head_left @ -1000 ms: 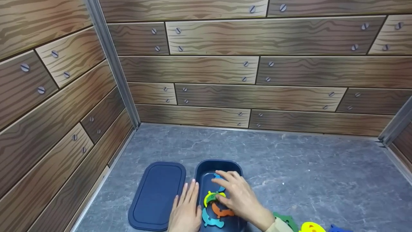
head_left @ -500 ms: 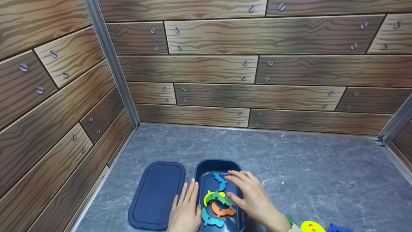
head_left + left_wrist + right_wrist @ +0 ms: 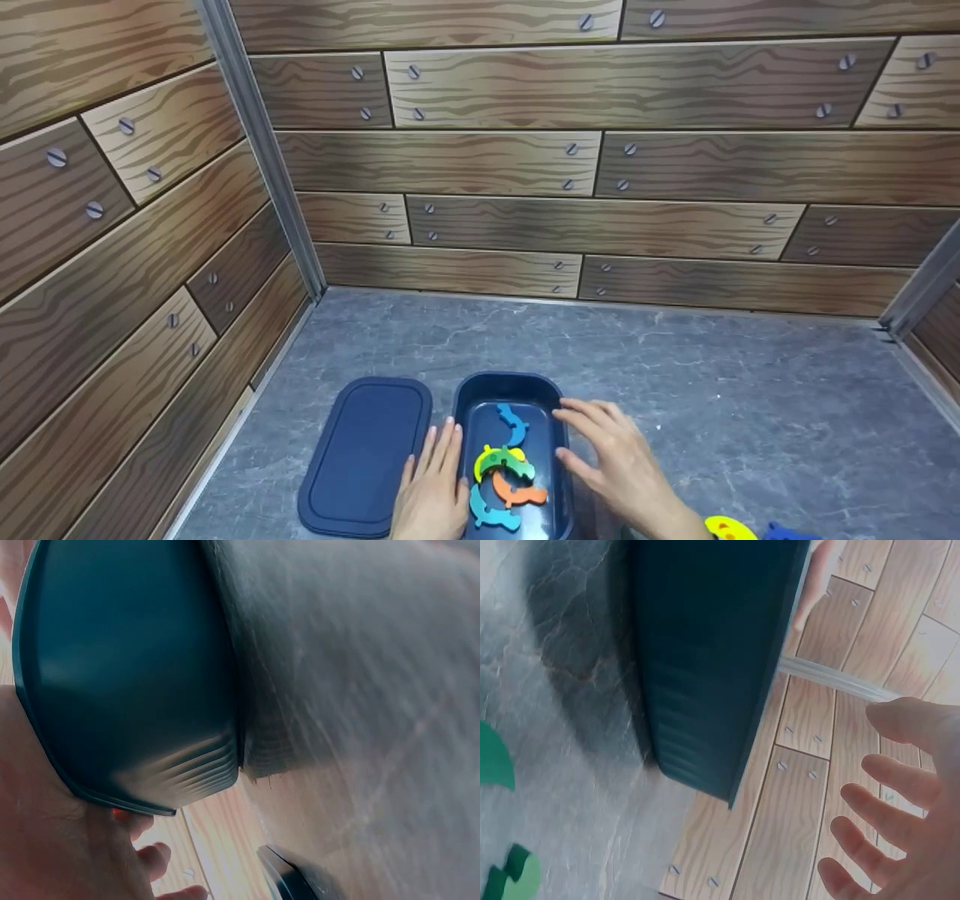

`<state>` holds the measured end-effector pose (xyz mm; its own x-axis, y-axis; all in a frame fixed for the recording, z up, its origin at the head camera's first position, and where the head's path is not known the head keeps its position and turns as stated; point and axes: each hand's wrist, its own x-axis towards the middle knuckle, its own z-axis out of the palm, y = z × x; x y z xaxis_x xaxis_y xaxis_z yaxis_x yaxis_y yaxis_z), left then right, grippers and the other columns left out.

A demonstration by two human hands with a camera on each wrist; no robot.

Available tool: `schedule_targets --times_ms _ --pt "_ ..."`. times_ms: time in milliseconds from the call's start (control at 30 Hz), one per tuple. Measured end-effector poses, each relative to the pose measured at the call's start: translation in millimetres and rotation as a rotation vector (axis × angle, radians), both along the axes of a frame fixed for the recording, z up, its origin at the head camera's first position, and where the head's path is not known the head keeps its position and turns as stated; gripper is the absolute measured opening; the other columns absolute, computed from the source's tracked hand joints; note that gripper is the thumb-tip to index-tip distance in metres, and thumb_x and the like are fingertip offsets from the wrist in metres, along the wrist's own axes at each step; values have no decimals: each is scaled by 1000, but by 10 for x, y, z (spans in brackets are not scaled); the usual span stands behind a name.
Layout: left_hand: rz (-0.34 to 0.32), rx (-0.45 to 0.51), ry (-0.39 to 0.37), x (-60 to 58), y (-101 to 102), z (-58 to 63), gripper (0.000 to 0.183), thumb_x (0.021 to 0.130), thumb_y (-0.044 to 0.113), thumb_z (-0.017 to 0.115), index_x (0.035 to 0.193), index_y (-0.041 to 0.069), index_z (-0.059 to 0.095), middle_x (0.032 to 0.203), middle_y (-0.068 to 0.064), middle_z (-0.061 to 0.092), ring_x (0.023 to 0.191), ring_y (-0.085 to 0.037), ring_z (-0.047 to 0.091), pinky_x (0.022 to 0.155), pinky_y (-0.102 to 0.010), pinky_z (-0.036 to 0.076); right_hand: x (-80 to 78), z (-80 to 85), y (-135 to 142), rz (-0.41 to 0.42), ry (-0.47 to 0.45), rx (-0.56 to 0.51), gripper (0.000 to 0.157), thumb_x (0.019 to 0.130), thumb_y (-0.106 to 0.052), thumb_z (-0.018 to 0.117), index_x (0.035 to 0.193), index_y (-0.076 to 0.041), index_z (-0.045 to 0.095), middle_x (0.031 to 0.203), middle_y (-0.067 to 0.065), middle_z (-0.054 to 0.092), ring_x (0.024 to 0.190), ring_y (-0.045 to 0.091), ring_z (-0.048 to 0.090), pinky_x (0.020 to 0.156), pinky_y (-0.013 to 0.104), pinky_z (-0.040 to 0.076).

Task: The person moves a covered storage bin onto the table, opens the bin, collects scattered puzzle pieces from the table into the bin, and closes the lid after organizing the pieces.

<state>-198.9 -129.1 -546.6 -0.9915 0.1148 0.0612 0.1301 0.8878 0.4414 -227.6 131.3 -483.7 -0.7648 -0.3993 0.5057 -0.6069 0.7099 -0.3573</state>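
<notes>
A dark blue box (image 3: 512,384) stands on the floor surface, uncovered. Inside lie small curved pieces shaped like animals: a blue one (image 3: 514,425) at the far end, a green one (image 3: 511,463) overlapping a yellow one (image 3: 480,465), then an orange one (image 3: 519,493) and a teal one (image 3: 492,514). Along the box's left rim rests my left hand (image 3: 433,487), fingers straight and close together. My right hand (image 3: 619,469), fingers spread and slightly bent, is beside the right rim with nothing in it; the right wrist view shows that hand (image 3: 904,802) apart from the box wall (image 3: 705,667).
The dark blue lid (image 3: 366,457) lies flat left of the box. A yellow piece (image 3: 729,528) and a blue piece (image 3: 789,532) sit at the bottom right edge, partly cut off. Green pieces (image 3: 493,757) show in the right wrist view. Wood-patterned walls (image 3: 480,165) surround the grey surface.
My right hand has moved right, from over the pieces out to the box's right rim. The green piece, partly covered by its fingers before, now lies free in the box. My left hand stays put.
</notes>
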Motion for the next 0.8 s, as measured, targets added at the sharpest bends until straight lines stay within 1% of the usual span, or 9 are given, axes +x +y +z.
schedule_targets --times_ms 167,433,533,667,800 --pt "-1 -6 -6 0 1 -1 63 93 26 50 150 18 24 155 6 15 140 -25 15 105 -61 21 41 48 101 -38 -14 -7 44 79 -31 75 122 -27 63 128 -9 56 112 8 46 88 42 43" --pt "-2 -7 -12 -7 -3 1 63 94 26 50 150 18 23 155 6 14 141 -24 14 105 -61 21 97 88 265 -47 67 -30 44 78 -28 76 120 -23 64 126 -8 57 109 11 48 85 42 44" --pt "-2 -6 -9 -9 -3 -3 63 94 27 50 150 18 23 155 5 14 141 -24 14 105 -61 21 124 103 328 -60 80 -39 44 77 -26 76 119 -21 65 125 -5 58 109 13 49 84 43 44" --pt "0 -5 3 -6 -2 -11 63 93 26 50 150 18 25 155 5 15 140 -25 15 105 -61 21 148 126 409 -92 69 -42 45 76 -24 77 119 -20 65 123 -2 59 109 16 50 84 45 43" --pt "10 -3 21 -5 5 -20 62 93 25 50 149 17 26 155 5 17 140 -25 17 105 -60 21 162 134 484 -120 47 -36 44 75 -22 78 118 -20 66 123 -3 59 108 16 50 85 45 43"
